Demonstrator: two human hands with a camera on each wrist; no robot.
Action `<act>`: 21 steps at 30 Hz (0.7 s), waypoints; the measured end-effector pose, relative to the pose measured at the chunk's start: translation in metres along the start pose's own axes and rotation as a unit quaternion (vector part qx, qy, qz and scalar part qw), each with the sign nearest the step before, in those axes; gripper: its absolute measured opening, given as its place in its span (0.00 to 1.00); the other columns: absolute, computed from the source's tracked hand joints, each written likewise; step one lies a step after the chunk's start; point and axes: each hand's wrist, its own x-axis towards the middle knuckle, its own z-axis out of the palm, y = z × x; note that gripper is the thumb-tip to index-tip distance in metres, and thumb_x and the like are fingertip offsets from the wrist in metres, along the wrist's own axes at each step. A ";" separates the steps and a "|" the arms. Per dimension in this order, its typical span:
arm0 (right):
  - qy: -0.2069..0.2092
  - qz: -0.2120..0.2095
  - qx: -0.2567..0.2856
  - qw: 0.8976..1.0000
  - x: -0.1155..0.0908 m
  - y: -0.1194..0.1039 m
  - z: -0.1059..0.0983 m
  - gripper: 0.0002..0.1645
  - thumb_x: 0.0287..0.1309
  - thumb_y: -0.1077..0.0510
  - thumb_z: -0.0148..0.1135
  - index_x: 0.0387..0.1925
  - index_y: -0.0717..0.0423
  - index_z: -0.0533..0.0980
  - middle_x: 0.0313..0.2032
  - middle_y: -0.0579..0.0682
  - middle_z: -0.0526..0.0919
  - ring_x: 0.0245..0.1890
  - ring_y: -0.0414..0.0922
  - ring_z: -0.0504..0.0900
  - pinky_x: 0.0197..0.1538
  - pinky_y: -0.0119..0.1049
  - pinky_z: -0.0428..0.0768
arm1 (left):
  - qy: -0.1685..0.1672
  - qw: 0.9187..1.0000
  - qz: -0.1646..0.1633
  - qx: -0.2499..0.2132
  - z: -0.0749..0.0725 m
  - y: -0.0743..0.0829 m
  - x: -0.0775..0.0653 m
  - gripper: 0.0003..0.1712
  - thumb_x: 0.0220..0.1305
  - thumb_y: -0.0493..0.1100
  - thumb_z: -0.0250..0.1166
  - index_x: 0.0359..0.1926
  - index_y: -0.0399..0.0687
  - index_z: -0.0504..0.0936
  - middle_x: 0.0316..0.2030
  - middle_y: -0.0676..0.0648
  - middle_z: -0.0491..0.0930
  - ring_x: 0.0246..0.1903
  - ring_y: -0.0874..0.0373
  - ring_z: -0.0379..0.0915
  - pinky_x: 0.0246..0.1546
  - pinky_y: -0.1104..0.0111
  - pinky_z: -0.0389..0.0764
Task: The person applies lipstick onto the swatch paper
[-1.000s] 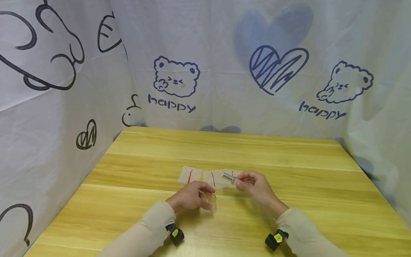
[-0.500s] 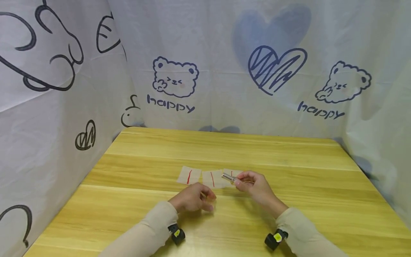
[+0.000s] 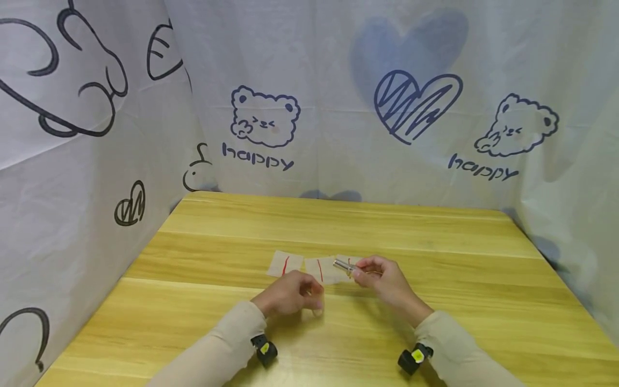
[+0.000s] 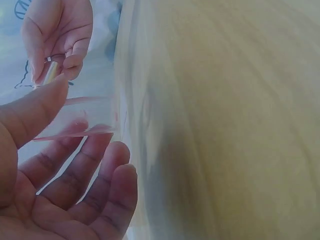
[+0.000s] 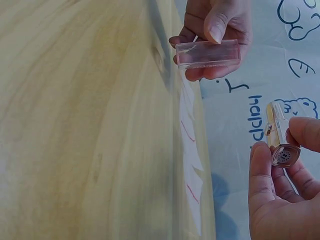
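My left hand (image 3: 290, 294) pinches a clear, pink-tinted lipstick cap (image 5: 209, 54) between thumb and fingers, above the table. In the left wrist view the see-through cap (image 4: 75, 117) lies between the thumb and the fingertips. To the right, my right hand (image 3: 389, 282) grips a shiny silver and gold lipstick tube (image 3: 344, 266) that slants up to the left. Its round base, with a printed mark, faces the camera in the right wrist view, where the lipstick tube (image 5: 278, 132) sits between thumb and fingers. Cap and tube are apart.
Pale paper pieces, each with a red stroke, lie in a row behind the hands: a left paper (image 3: 276, 263), a middle paper (image 3: 311, 271) and a right paper (image 3: 356, 259), partly covered by the right hand. White printed cloth (image 3: 338, 177) bounds the wooden table (image 3: 435, 231).
My left hand has shifted and turned slightly, so the clear cap shows at a different angle under the fingers. The right hand and lipstick tube have stayed almost still.
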 end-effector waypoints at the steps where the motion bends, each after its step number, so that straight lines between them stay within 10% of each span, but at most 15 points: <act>1: -0.001 -0.004 0.001 1.000 0.000 -0.001 0.000 0.12 0.61 0.68 0.62 0.44 0.72 0.74 0.37 0.57 0.80 0.36 0.46 0.82 0.44 0.43 0.82 | 0.002 1.000 0.003 0.001 -0.001 0.000 0.000 0.14 0.57 0.42 0.73 0.43 0.41 0.83 0.34 0.53 0.81 0.36 0.60 0.74 0.41 0.64 0.76; 21: -0.050 -0.058 -0.005 0.997 0.001 -0.009 -0.004 0.13 0.61 0.67 0.62 0.44 0.74 0.75 0.37 0.54 0.81 0.33 0.40 0.80 0.41 0.36 0.82 | 0.027 1.000 0.007 -0.001 -0.009 0.003 0.004 0.11 0.58 0.45 0.73 0.36 0.46 0.80 0.33 0.53 0.78 0.33 0.59 0.74 0.36 0.65 0.77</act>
